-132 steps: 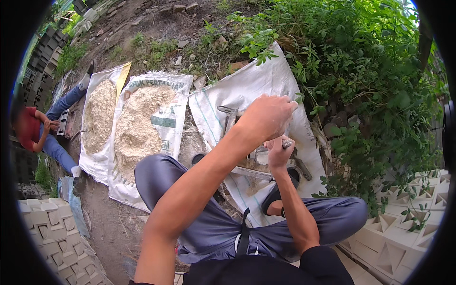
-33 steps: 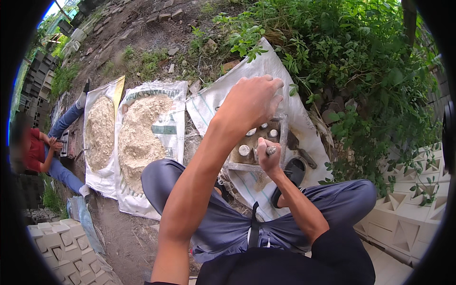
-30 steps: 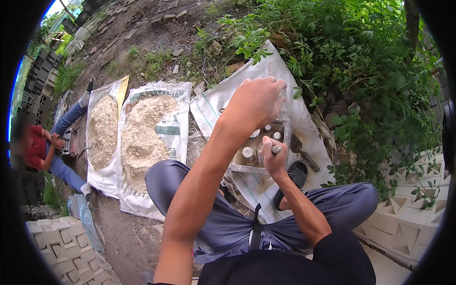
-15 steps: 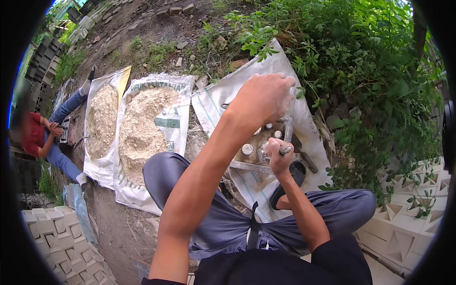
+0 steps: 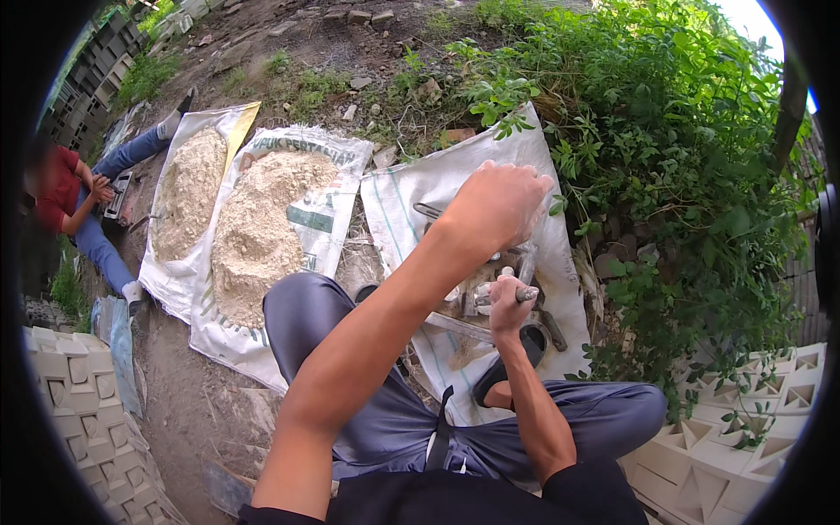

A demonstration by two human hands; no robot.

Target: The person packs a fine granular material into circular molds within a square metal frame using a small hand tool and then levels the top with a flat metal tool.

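Observation:
My left hand [image 5: 499,206] is closed in a fist, raised over a mould with a grey bar-like frame [image 5: 458,326]; whatever it may hold is hidden under the fingers. Lower and to its right, my right hand [image 5: 506,313] wraps round a grey rod-like handle [image 5: 527,294], whose rounded end sticks out past the thumb. White dust coats the fingers of both hands. Several small pale pegs stand inside the mould, mostly covered by my left forearm and hands. Beneath the mould lies a white woven sack [image 5: 398,206] with blue stripes.
Two sacks to the left bear heaps of pale powder [image 5: 254,210] [image 5: 188,192]. A dark bar [image 5: 553,331] lies by my sandalled foot [image 5: 512,363]. Farther left sits another person [image 5: 66,188]. Leafy plants [image 5: 665,149] and stacked pale blocks [image 5: 744,446] border the right side.
The view has shifted, so the sacks and mould sit differently in the picture. Both hands stay closed over the mould, my left still raised and my right still round the rod-like handle.

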